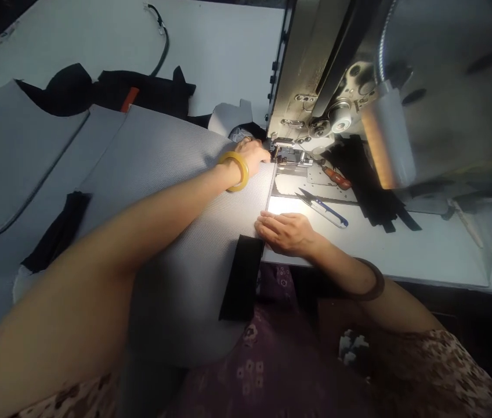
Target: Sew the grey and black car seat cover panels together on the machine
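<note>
A large grey mesh fabric panel [176,151] spreads across the table and hangs over its front edge. Its right edge runs up to the presser foot [287,155] of a sewing machine. Close beside that foot, my left hand [252,155] presses on the panel with bent fingers, a yellow bangle at its wrist. Lower down, my right hand [287,232] has its fingers together and closed at the panel's edge; the thumb is mostly hidden. A black strip [241,278] lies on the panel just below my right hand.
Blue-handled thread snips [324,209] lie right of the panel. Behind them are an orange-handled tool [336,177] and black fabric strips [368,186]. The machine head [315,58] and a lamp [387,139] overhang the right side. Black fabric pieces [141,93] lie at the back left.
</note>
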`<state>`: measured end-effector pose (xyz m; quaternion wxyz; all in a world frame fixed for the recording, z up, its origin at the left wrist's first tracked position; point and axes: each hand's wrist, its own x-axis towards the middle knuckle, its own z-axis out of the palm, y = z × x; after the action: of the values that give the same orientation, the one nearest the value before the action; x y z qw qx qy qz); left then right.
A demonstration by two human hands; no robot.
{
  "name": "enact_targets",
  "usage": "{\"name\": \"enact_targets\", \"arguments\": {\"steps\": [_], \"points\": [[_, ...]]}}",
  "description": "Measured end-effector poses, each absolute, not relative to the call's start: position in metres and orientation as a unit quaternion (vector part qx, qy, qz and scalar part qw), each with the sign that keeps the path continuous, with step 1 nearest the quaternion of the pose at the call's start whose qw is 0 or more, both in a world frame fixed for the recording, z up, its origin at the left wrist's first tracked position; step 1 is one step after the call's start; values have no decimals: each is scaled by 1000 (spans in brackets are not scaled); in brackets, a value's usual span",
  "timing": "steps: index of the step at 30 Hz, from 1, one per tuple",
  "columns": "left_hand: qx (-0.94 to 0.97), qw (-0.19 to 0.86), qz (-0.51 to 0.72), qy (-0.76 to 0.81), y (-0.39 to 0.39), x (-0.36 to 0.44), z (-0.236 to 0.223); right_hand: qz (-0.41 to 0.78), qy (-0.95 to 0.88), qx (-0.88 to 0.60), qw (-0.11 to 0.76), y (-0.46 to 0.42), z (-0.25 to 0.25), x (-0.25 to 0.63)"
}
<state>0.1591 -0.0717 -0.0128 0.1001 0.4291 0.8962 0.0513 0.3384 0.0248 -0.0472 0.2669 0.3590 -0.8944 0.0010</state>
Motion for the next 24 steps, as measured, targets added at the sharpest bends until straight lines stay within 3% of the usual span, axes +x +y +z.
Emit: {"name": "enact_targets", "arguments": {"steps": [15, 20, 24], "points": [[467, 114, -13, 877, -83, 175, -2, -8, -922, 331, 201, 29, -45, 338], [560, 212, -94, 795, -113, 213, 17, 58, -926, 238, 288, 9, -50, 380], [554, 211, -108, 798, -137, 236, 15, 183, -890, 263, 325, -23, -65, 434]]}}
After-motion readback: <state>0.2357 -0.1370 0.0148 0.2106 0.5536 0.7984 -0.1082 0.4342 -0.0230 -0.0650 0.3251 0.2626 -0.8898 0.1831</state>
